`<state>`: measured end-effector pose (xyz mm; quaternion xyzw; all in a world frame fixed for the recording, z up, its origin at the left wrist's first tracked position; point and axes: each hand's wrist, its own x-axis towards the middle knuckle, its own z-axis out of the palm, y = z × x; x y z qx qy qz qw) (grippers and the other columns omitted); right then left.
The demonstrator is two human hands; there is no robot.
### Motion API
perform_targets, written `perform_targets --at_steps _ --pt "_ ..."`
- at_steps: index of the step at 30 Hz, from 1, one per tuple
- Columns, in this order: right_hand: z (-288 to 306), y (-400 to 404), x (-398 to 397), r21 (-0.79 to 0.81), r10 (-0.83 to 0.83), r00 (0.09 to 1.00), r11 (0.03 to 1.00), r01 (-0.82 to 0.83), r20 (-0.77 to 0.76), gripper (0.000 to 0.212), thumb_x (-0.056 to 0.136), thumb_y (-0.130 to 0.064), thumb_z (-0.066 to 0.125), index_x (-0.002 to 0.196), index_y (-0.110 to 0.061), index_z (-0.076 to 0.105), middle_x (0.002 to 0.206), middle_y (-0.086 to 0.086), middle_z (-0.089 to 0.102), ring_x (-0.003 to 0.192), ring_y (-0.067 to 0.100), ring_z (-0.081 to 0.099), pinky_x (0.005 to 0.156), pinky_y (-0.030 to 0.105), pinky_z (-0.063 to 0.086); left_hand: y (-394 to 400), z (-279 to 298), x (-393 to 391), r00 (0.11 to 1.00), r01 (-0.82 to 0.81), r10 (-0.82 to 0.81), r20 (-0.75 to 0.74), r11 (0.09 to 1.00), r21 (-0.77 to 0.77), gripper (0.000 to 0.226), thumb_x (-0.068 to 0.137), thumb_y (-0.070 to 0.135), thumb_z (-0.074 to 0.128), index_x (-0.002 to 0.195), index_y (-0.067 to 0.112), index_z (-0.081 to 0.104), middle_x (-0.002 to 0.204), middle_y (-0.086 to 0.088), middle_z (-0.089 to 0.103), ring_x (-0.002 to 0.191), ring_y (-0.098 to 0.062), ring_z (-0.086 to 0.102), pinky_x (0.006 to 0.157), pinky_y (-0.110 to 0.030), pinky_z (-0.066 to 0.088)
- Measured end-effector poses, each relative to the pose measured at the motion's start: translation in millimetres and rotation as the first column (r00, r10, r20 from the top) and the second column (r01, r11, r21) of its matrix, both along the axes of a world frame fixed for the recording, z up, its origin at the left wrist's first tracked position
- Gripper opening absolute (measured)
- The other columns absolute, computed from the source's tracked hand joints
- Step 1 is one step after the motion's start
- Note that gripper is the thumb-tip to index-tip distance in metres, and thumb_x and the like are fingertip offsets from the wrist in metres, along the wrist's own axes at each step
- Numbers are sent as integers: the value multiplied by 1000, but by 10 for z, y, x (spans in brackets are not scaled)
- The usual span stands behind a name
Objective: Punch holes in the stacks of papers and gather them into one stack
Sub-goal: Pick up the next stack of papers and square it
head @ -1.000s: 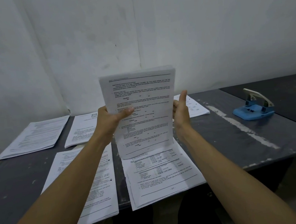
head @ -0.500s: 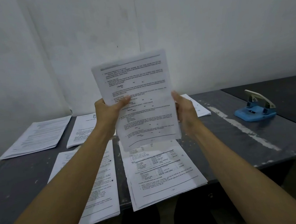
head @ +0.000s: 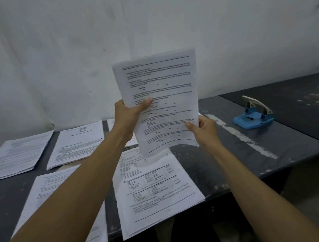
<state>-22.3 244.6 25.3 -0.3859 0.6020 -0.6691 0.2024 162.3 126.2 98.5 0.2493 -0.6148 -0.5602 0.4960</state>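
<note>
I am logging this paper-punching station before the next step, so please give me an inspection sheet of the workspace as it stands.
Surface: dark grey table, scuffed, with a pale streak of worn paint.
Job's things: held stack lifted upright above the table; four more paper stacks lie flat; blue hole punch stands apart at the right, lever up.
Clutter: nothing seen.
Grippers: left hand grips the stack's left edge; right hand pinches its lower right corner.
Cables: nothing seen.
Surroundings: plain white wall; a second dark tabletop adjoins at right.
</note>
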Motion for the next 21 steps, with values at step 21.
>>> perform_targets --at_steps 21 --pt "-271 792 -1224 -68 -180 979 980 187 95 43 77 -10 83 114 -12 62 109 1 73 97 14 71 83 35 61 223 -427 -1357 954 249 -240 181 968 -32 41 67 30 83 105 22 71 109 0 75 95 -23 74 79 -43 62"
